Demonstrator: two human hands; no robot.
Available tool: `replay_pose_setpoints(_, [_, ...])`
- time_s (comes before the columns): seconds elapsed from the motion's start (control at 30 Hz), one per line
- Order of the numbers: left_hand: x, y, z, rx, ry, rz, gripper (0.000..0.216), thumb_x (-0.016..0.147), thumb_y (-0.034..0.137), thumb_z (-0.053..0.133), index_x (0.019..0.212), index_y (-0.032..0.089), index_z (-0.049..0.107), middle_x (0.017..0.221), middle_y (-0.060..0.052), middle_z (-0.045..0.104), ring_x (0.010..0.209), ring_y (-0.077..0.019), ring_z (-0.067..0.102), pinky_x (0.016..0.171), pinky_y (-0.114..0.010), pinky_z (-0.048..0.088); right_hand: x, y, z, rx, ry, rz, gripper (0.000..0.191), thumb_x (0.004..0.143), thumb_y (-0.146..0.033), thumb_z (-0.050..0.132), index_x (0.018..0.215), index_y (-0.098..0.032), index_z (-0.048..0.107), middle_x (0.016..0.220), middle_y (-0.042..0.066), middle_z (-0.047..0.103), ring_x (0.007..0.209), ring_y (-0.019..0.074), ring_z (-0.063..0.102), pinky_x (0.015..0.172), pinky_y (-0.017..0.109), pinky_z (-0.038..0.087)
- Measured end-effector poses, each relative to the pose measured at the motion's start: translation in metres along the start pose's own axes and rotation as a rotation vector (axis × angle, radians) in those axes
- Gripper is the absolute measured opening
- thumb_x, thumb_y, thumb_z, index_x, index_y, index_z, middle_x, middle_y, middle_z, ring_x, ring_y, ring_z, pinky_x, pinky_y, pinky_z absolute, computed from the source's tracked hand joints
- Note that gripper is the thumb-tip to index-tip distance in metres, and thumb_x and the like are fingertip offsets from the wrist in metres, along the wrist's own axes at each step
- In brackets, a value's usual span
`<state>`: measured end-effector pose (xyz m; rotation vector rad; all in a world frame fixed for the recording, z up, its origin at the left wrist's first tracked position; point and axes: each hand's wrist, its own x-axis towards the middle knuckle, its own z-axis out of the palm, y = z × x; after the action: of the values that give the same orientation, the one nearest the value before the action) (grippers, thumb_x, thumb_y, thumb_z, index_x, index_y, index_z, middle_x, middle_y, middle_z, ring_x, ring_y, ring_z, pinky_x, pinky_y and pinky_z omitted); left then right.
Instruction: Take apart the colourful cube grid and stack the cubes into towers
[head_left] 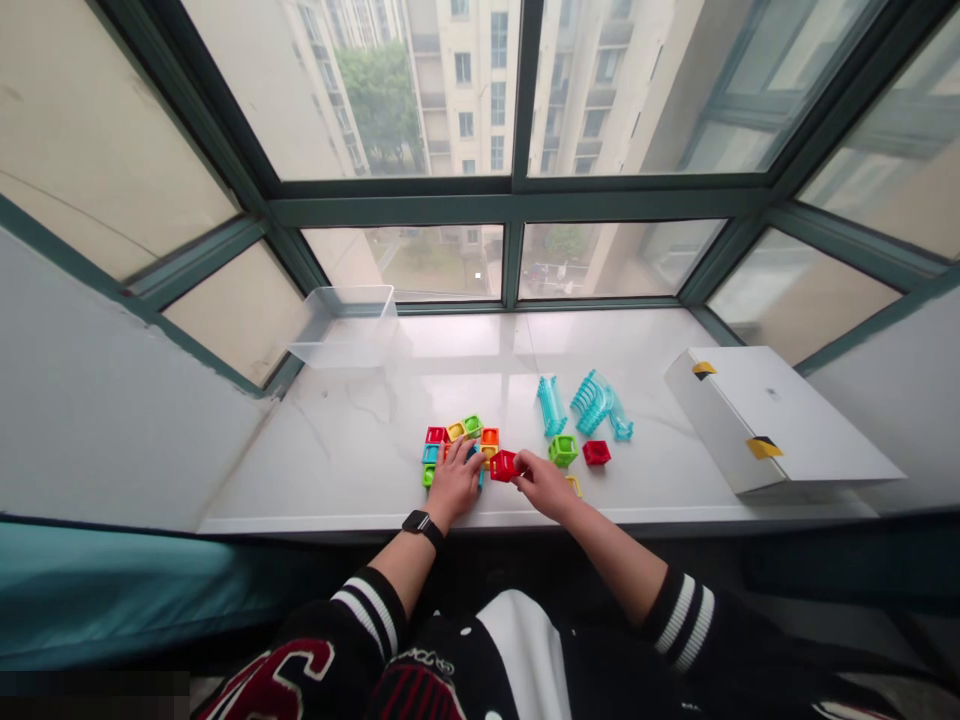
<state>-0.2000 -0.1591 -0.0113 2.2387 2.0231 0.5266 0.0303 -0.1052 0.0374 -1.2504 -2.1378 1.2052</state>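
My left hand (452, 482) lies over a cluster of joined, colourful toy blocks (436, 436) near the front edge of the sill, its fingers spread on top and hiding part of it. Red, yellow, green, orange and blue blocks show around the fingers. Just right of the cluster, my right hand (545, 485) pinches a red block (503, 466) between thumb and fingers. That block is close against the cluster's right side; whether they touch I cannot tell. A loose green block (562, 450) and another red block (597, 453) lie beyond my right hand. A yellow piece (574, 486) is partly hidden by it.
Translucent blue track pieces (551, 406) and a curved blue piece (592, 402) lie behind the loose blocks. A clear plastic bin (346, 340) stands at the back left. A white box (795, 415) with yellow-black tabs sits at the right. Windows surround the white sill (330, 470).
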Motion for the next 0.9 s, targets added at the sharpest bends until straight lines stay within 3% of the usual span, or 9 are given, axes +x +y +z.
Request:
replay_pose_setpoints(0.1, [0.0,0.0,0.002,-0.003,0.013,-0.002,0.035,0.103,0.025,0.047,0.127,0.033,0.071,0.157,-0.006,0.056,0.154,-0.0306,0.039,0.131,-0.063,0.019,-0.005,0.001,-0.004,0.345,-0.006,0.016,0.019,0.086,-0.034,0.068,0.091,-0.025,0.052,0.082,-0.004,0.067,0.071,0.0166,0.069,0.069,0.029,0.05])
replay_pose_setpoints(0.2, [0.001,0.0,0.001,-0.015,0.017,-0.009,0.033,0.105,0.03,0.046,0.125,0.032,0.072,0.157,-0.007,0.056,0.154,-0.032,0.04,0.129,-0.064,0.02,-0.01,0.0,-0.007,0.608,-0.007,0.066,0.037,0.08,-0.047,0.077,0.089,-0.025,0.05,0.081,-0.003,0.068,0.067,0.0165,0.068,0.061,0.027,0.047])
replay_pose_setpoints(0.4, [0.003,0.006,-0.017,-0.186,0.033,-0.022,0.037,0.105,0.035,0.05,0.138,0.028,0.065,0.157,-0.012,0.055,0.152,-0.0339,0.042,0.129,-0.066,0.02,-0.024,-0.007,-0.021,0.859,0.017,0.154,0.05,0.073,-0.053,0.087,0.091,-0.025,0.051,0.079,-0.002,0.07,0.066,0.0156,0.066,0.062,0.027,0.045])
replay_pose_setpoints(0.57, [-0.002,0.042,-0.052,-0.602,0.117,0.041,0.049,0.104,0.041,0.055,0.15,0.024,0.05,0.153,-0.014,0.056,0.145,-0.0289,0.05,0.122,-0.053,0.042,-0.035,-0.009,-0.026,0.883,0.037,0.14,0.049,0.073,-0.051,0.091,0.091,-0.024,0.054,0.081,-0.001,0.071,0.067,0.0155,0.065,0.063,0.028,0.044])
replay_pose_setpoints(0.67, [-0.005,0.07,-0.069,-0.748,0.117,0.094,0.052,0.098,0.042,0.068,0.145,0.026,0.055,0.151,-0.014,0.057,0.144,-0.029,0.051,0.121,-0.049,0.043,-0.039,-0.009,-0.023,0.849,0.015,0.126,0.048,0.075,-0.052,0.09,0.09,-0.024,0.054,0.079,-0.002,0.071,0.068,0.0163,0.065,0.063,0.029,0.044])
replay_pose_setpoints(0.73, [-0.006,0.082,-0.073,-0.808,0.085,0.096,0.041,0.098,0.041,0.068,0.136,0.026,0.062,0.142,-0.012,0.063,0.135,-0.0276,0.059,0.117,-0.047,0.048,-0.041,-0.009,-0.02,0.828,-0.006,0.108,0.046,0.077,-0.052,0.088,0.09,-0.025,0.054,0.079,-0.002,0.071,0.068,0.0167,0.065,0.064,0.029,0.045])
replay_pose_setpoints(0.9, [-0.005,0.086,-0.062,-1.074,0.021,-0.148,0.034,0.098,0.047,0.067,0.122,0.023,0.065,0.12,-0.01,0.073,0.107,-0.0233,0.073,0.097,-0.041,0.059,-0.051,-0.008,-0.021,0.639,0.017,0.008,0.041,0.084,-0.048,0.081,0.109,-0.027,0.056,0.098,0.002,0.073,0.077,0.0182,0.068,0.072,0.035,0.055])
